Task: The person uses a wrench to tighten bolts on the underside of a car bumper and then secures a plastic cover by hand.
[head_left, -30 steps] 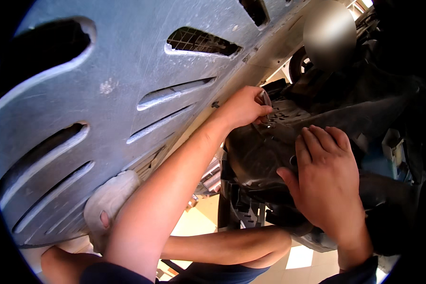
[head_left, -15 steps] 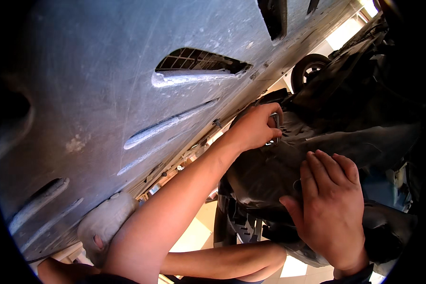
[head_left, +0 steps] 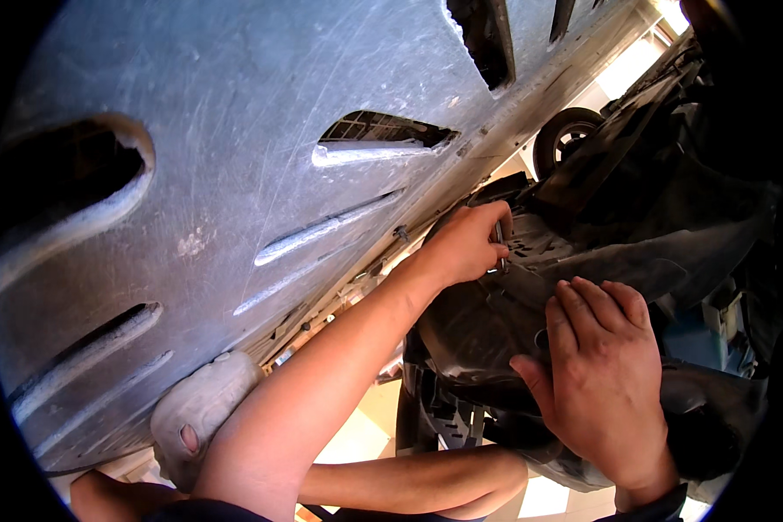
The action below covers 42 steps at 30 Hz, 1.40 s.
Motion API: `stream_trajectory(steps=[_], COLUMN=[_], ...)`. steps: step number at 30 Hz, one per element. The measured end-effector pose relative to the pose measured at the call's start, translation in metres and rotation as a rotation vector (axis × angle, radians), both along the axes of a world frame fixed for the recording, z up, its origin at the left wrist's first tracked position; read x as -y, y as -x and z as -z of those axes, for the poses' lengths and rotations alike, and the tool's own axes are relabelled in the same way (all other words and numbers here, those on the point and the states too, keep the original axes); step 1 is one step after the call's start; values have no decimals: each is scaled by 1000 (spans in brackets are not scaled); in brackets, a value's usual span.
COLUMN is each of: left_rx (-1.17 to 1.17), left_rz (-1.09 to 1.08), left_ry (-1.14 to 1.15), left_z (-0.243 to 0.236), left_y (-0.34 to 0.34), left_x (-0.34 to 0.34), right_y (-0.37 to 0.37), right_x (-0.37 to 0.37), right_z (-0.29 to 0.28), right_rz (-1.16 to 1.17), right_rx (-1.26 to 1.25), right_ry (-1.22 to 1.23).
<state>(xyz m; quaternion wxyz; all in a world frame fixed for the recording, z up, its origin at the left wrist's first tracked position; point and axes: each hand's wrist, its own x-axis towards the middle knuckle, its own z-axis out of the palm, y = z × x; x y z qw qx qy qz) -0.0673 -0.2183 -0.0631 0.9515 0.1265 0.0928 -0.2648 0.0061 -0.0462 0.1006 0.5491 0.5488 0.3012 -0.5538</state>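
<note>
Fingers of my left hand [head_left: 474,248] are curled around a slim metal tool [head_left: 500,244] against a dark, slotted underbody part [head_left: 531,248], just right of a big metal plate [head_left: 209,157]. The tool's working end is too small to make out. My right hand [head_left: 596,374] rests lower and further right, fingers extended over the black plastic liner [head_left: 679,261], with nothing visible in it. My left forearm crosses the view from the lower edge, alongside a grey padded item [head_left: 204,409] with a small hole.
The slotted plate fills the upper left. A wheel [head_left: 570,139] shows beyond the underbody at upper right. Another bare limb [head_left: 409,478] crosses behind my left forearm at the bottom; whose it is I cannot tell. Light floor tiles [head_left: 539,498] show below.
Since a second ago both hands and the underbody appear lower in the picture as the view shifted. My left hand and its tool have turned slightly; my right hand stays on the liner.
</note>
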Motion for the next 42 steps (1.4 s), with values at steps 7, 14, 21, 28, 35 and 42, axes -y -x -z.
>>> stream_trajectory(steps=[7, 14, 21, 28, 35, 42], left_rx=[142, 136, 25, -32, 12, -160], left_rz=[-108, -166, -51, -146, -150, -63], left_ry=[-206, -193, -77, -55, -236, 187], left_z=[-7, -9, -13, -8, -16, -9], left_y=[-1, -7, -1, -2, 2, 8], left_x=[-11, -17, 10, -2, 10, 17], right_y=[0, 0, -1, -5, -3, -1], right_x=[0, 0, -3, -2, -3, -4], right_z=[-2, -1, 0, 2, 2, 1], right_rz=[11, 6, 4, 0, 8, 14], right_rx=[8, 8, 0, -15, 0, 17], right_ry=[-10, -11, -8, -19, 3, 27])
